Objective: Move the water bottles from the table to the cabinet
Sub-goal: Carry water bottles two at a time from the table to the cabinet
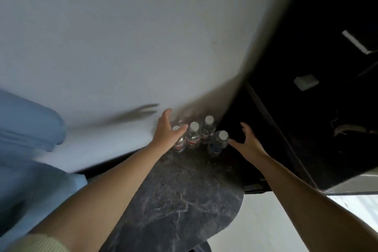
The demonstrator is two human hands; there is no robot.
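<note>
Several clear water bottles with white caps stand at the far end of a dark marble table (180, 200), against a pale wall. My left hand (166, 132) is spread over the leftmost bottle (180, 143), thumb near its cap, fingers straight and not closed on it. Two red-labelled bottles (193, 136) (207, 129) stand in the middle. The blue-labelled bottle (217, 143) is nearest the right. My right hand (248, 142) is open just right of it, thumb tip almost at its cap. The dark cabinet (306, 108) lies to the right.
A blue cushioned seat (30, 129) sits at the left. The black cabinet interior holds a pale small box (306, 82) and a cable (345, 129). Light floor (266, 221) shows below the table's rounded edge.
</note>
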